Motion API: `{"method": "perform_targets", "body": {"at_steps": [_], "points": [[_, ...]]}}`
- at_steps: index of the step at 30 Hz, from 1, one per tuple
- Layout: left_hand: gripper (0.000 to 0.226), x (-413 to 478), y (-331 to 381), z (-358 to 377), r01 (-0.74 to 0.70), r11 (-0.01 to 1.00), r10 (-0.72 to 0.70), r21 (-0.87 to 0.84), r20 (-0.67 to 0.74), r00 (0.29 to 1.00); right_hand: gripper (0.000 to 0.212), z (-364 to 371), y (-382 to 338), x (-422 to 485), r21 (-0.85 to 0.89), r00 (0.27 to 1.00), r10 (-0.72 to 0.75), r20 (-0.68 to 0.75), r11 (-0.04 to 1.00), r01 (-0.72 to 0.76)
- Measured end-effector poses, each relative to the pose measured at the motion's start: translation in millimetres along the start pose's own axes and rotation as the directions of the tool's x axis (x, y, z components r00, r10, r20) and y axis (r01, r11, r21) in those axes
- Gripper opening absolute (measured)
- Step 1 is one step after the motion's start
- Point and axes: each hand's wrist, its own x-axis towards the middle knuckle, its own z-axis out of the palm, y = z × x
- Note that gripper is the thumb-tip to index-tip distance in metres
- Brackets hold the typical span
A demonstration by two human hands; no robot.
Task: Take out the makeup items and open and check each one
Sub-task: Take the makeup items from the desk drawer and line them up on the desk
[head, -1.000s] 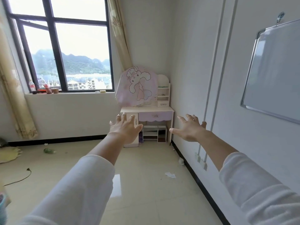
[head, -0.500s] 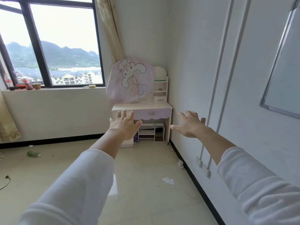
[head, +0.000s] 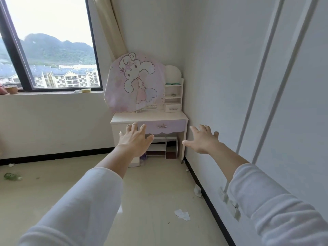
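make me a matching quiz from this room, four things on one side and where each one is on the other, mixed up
1 rabbit cloth
2 purple drawer
3 yellow sponge
4 crumpled tissue

a on the floor
b on the windowsill
c just under the desk top
d draped above the desk top

Pairs: 1-d, 2-c, 3-b, 4-a

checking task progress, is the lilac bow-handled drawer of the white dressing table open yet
No, the lilac bow-handled drawer sits shut, flush with the front of the white dressing table.
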Motion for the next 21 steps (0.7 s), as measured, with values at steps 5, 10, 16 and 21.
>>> {"method": "perform_targets", "body": {"at_steps": [5,10,16,21], "points": [[0.060,113,-23,36,-0.035,0.999,0.035,0.017,-0.005,0.999,0.075,27,-13,120,-0.011,1.000,-0.003,-0.012,1.000,0.003],[0.058,241,-49,61,-0.083,0.996,0.082,0.029,0.011,0.997,0.075,42,-34,252,-0.020,1.000,0.015,-0.016,1.000,-0.015],[0.058,375,-70,101,-0.108,0.994,0.107,0.020,0.043,0.993,0.075,66,-47,386,-0.038,0.999,0.024,0.031,0.999,-0.022],[0.059,481,-83,143,-0.139,0.989,0.135,0.050,0.070,0.988,0.074,93,-51,494,-0.042,0.997,0.026,0.071,0.999,-0.023]]}}
